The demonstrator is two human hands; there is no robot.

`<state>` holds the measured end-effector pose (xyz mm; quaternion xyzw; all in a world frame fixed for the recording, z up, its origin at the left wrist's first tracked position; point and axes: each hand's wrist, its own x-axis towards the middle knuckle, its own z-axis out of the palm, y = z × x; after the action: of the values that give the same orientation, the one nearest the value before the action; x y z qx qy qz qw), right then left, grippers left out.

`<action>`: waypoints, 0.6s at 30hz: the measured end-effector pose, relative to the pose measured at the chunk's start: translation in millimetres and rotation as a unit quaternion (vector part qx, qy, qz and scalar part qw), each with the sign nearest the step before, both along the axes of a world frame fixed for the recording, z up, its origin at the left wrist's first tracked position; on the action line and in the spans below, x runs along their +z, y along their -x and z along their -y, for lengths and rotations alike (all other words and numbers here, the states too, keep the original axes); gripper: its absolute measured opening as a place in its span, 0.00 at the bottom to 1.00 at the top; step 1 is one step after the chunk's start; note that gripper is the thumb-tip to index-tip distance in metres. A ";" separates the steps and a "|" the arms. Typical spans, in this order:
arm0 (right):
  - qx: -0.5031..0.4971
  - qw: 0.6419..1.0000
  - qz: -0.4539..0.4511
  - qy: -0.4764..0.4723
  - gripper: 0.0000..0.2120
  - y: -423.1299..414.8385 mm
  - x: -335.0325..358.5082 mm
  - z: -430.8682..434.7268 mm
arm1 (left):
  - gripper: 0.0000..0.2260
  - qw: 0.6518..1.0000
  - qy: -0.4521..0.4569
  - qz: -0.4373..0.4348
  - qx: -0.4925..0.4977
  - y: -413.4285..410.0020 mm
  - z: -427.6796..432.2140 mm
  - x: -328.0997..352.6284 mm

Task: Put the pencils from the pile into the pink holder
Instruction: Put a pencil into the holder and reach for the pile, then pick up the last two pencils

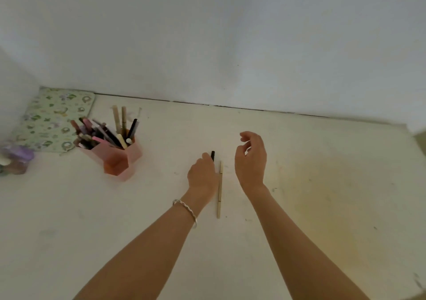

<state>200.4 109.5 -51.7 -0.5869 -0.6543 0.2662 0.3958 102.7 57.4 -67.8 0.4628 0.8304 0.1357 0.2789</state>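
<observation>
The pink holder point(119, 159) stands on the white table at the left, with several pencils and pens point(103, 133) sticking out of it. In the middle of the table my left hand point(202, 177) is closed around a black pencil point(212, 155), whose tip shows above the fingers. Just right of that hand a cream pencil point(220, 189) lies flat on the table, pointing away from me. My right hand point(251, 159) hovers to the right of it, fingers curled loosely and apart, holding nothing.
A green patterned pad point(53, 120) lies in the far left corner behind the holder. A purple object point(16, 159) sits at the left edge. A white wall point(230, 46) runs along the table's back edge. The table's right edge shows at the far right.
</observation>
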 end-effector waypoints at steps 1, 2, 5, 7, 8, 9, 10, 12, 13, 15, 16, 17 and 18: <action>-0.002 1.000 0.013 0.028 0.15 -4.0 -3.8 0.1 | 0.16 0.999 -0.028 0.017 0.015 4.6 -3.2 4.0; -0.001 0.998 0.036 0.060 0.14 -7.1 -7.6 0.3 | 0.20 0.996 -0.070 0.035 0.034 10.8 -7.5 10.4; 0.045 0.973 0.148 0.173 0.12 -8.1 -19.1 5.2 | 0.34 0.975 -0.200 0.071 0.066 32.8 -18.8 39.9; 0.089 0.945 0.223 0.221 0.16 -1.8 -26.2 14.1 | 0.37 0.962 -0.250 0.081 0.073 45.1 -23.6 59.5; 0.110 0.936 0.247 0.226 0.16 2.5 -29.7 19.2 | 0.37 0.958 -0.265 0.086 0.073 49.5 -24.6 67.6; 0.131 0.930 0.263 0.221 0.16 7.6 -32.6 24.0 | 0.37 0.954 -0.275 0.092 0.073 53.1 -24.2 74.7; 0.149 0.926 0.276 0.212 0.15 11.9 -35.3 27.6 | 0.37 0.951 -0.284 0.102 0.073 56.0 -23.1 80.5; 0.164 0.926 0.275 0.198 0.20 20.7 -34.5 28.4 | 0.37 0.941 -0.312 0.107 0.077 65.6 -17.4 90.6; 0.160 0.935 0.257 0.186 0.21 26.9 -29.8 25.7 | 0.37 0.935 -0.330 0.096 0.084 75.0 -12.5 95.9; 0.137 0.966 0.184 0.122 0.19 40.8 -14.7 15.7 | 0.37 0.921 -0.369 0.060 0.106 100.6 -3.0 107.6; 0.123 0.980 0.136 0.082 0.18 48.7 -4.6 9.5 | 0.36 0.912 -0.391 0.038 0.118 116.5 1.6 113.3; 0.112 0.989 0.082 0.049 0.19 59.4 6.9 4.9 | 0.35 0.904 -0.408 0.014 0.130 134.2 8.6 118.6; 0.100 0.994 0.027 0.024 0.20 68.9 19.2 0.3 | 0.34 0.897 -0.420 -0.003 0.140 150.2 14.4 122.6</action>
<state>131.6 109.3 -32.6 -0.5348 -0.7135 0.3039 0.3355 -47.6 43.0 54.8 0.4160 0.7536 0.5077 0.0341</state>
